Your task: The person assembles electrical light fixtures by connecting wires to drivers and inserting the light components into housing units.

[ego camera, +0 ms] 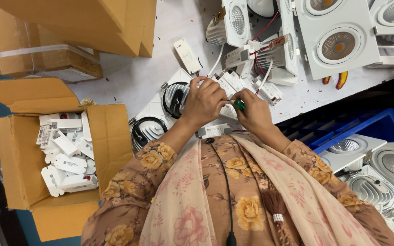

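Note:
My left hand [204,101] is closed around a white rectangular driver unit [230,83] that lies on the white worktable [133,77], and it pinches the unit's end. My right hand [253,114] grips a small green-handled screwdriver [239,105] whose tip meets the unit right beside my left fingers. Both hands touch at the table's near edge. Under my left hand lies a white square downlight [172,98] face down, its ribbed heat sink and black spring clip showing. Another white driver [214,131] lies just below my wrists.
An open cardboard box [108,136] at left holds several small white cartons. More cardboard boxes [69,27] sit at the top left. Square white downlights [338,43] with red wires fill the top right, with red-handled pliers [338,79] below them. A blue crate [370,130] at right holds more downlights.

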